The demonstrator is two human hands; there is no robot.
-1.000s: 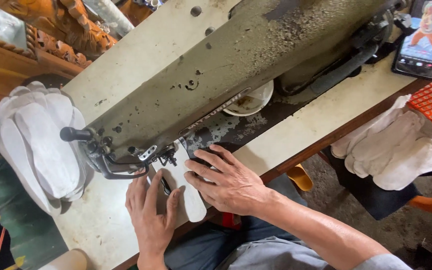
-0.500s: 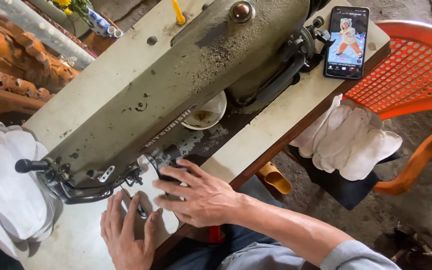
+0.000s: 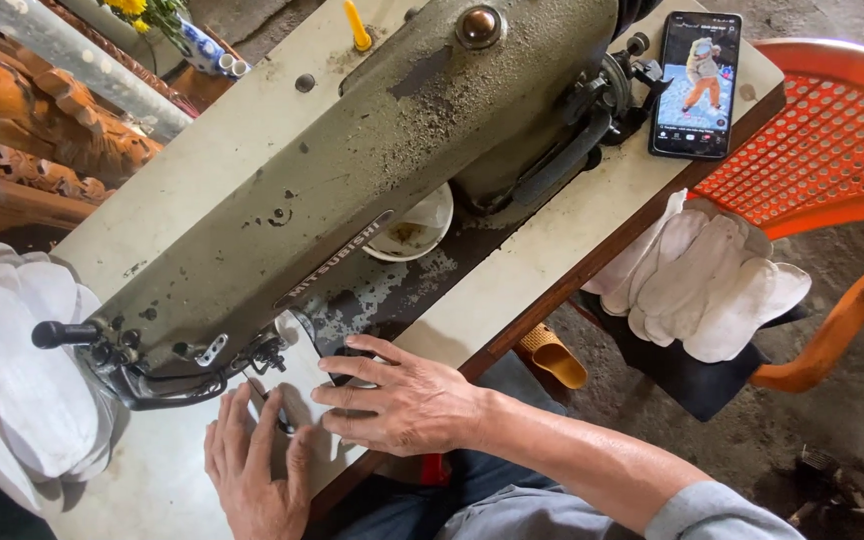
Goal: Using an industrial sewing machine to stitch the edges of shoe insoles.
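Both hands lie flat, fingers spread, gripping nothing. The left hand (image 3: pixel 252 470) sits at about 6 o'clock on the tabletop (image 3: pixel 542 250), fingers pointing up toward the needle area. The right hand (image 3: pixel 402 400) comes in from 4 o'clock, palm down, just beside the left. Both press on a white fabric piece (image 3: pixel 297 385) that lies under the head of the sewing machine (image 3: pixel 352 190); the hands cover most of it, so its outline is hard to tell, though it seems to be a flat cut shape. The machine runs across the tabletop from 8 o'clock to 1 o'clock, olive and worn. A small white dish (image 3: pixel 417 228) sits under its arm near the centre. At 1 o'clock a phone (image 3: pixel 695 85) lies with its screen lit. At 9 o'clock a stack of white pieces (image 3: pixel 22 380) rests at the tabletop's edge. At 3 o'clock another white stack (image 3: pixel 702 275) lies on dark cloth beside an orange chair (image 3: pixel 832 150).
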